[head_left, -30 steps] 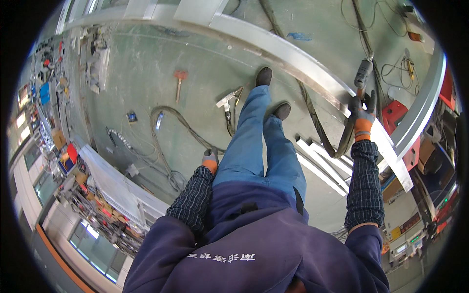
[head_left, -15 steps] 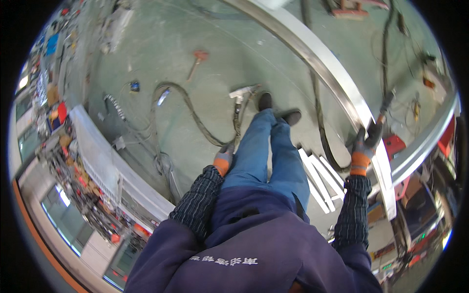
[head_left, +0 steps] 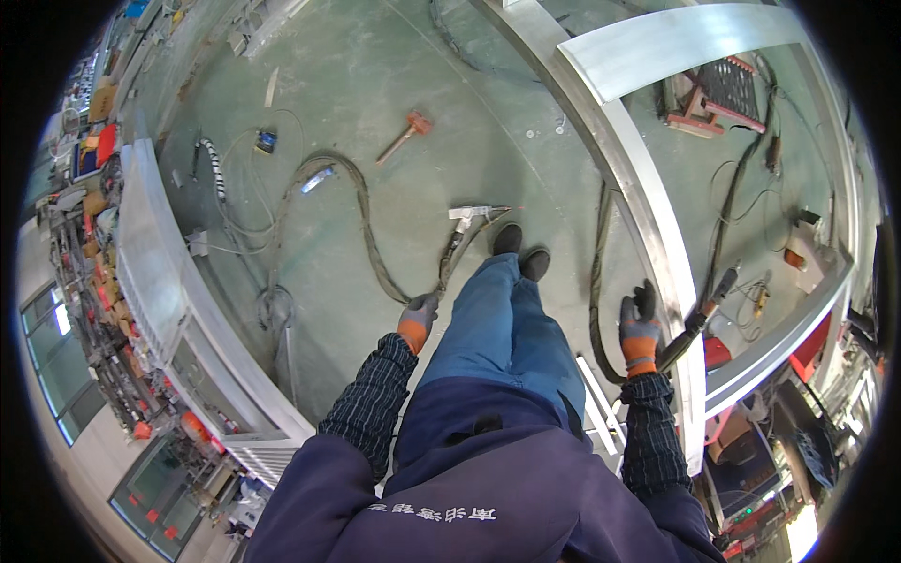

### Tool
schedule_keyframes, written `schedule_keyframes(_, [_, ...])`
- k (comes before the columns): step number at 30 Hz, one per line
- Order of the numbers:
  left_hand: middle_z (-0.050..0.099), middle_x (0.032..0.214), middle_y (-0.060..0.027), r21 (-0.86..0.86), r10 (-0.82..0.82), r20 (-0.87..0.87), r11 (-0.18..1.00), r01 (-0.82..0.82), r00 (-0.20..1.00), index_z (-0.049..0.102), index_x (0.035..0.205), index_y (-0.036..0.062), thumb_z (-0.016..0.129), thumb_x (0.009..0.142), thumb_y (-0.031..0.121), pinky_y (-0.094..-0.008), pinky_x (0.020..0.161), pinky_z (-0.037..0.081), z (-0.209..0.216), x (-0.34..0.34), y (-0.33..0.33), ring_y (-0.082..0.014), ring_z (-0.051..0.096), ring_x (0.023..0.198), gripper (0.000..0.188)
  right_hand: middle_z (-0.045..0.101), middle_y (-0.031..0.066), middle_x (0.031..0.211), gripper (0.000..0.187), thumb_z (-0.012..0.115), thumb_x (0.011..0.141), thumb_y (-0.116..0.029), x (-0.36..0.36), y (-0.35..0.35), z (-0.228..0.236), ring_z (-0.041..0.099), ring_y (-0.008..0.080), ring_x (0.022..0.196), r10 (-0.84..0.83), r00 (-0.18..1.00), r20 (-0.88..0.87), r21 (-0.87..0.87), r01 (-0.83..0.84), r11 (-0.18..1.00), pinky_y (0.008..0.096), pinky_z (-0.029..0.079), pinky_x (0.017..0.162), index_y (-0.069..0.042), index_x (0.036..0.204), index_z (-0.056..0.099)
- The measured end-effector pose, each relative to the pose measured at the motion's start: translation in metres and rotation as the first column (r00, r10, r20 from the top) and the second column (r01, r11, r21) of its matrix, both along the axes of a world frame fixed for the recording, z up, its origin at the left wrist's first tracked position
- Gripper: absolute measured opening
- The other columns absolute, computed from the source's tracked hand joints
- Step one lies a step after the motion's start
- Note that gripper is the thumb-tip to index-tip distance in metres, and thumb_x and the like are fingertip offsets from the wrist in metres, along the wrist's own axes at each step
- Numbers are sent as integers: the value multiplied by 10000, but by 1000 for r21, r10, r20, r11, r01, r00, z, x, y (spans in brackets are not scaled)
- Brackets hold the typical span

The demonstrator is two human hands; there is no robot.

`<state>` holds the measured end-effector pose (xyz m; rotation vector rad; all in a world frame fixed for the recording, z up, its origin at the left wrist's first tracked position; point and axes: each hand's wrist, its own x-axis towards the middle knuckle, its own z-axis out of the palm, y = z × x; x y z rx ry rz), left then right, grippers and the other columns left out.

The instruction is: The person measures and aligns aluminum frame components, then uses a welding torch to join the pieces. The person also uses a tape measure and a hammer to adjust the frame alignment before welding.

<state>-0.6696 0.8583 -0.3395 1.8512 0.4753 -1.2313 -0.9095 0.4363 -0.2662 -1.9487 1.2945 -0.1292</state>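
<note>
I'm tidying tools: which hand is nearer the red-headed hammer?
Left. The red-headed hammer lies on the floor ahead of the left hand; the right hand is farther off, rightward beside the metal frame.

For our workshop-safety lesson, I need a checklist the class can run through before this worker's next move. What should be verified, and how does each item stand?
1. Left hand and right hand gloved: ok, both.
2. Left hand firmly gripping the cable: cannot tell; it is at the cable's loop, but its grip is not clear.
3. Right hand free of tools: ok, none shows in it.
4. Beam free of hoses: not ok, a dark hose crosses it.
5. Floor free of loose tools: not ok, a hammer lies there.
6. White gun switched off: cannot tell.
</note>
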Motion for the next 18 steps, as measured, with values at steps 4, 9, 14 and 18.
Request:
schedule_keyframes(4, [714, 1211, -134, 113, 94, -91, 990, -83, 991, 590, 1380, 28, 608, 1019, 482, -368, 838, 504, -1, -36, 33, -243, 683, 1023, 580, 761, 133, 1071, 489, 733, 961, -204, 25, 6, 15, 717, 196, 995, 23, 999, -27, 273, -14, 962, 347, 552, 883, -59, 1411, 607])
schedule_keyframes(9, [695, 1264, -132, 109, 268, -147, 961, -254, 952, 570, 1416, 51, 612, 1017, 493, -399, 834, 497, -4, -85, 56, -240, 665, 1009, 598, 766, 115, 950, 490, 718, 954, -261, 23, -5, 19, 686, 153, 825, 133, 965, -226, 456, -16, 890, 341, 545, 751, -31, 1378, 633])
schedule_keyframes(14, [705, 1220, -106, 145, 418, -172, 907, -396, 892, 586, 1400, 75, 624, 1023, 491, -399, 837, 497, -7, -109, 72, -210, 659, 949, 563, 772, 181, 1046, 560, 713, 942, -334, 14, -14, -12, 733, 253, 933, 279, 851, -445, 440, -64, 896, 372, 561, 816, -17, 1395, 624])
schedule_keyframes(18, [708, 1172, -131, 146, 428, -148, 901, -408, 892, 597, 1384, 11, 622, 1028, 439, -409, 835, 528, -7, -118, 76, -250, 671, 974, 557, 756, 225, 1164, 557, 698, 952, -383, 15, -19, -35, 732, 329, 1068, 235, 897, -374, 476, -32, 879, 404, 562, 909, -18, 1370, 652])
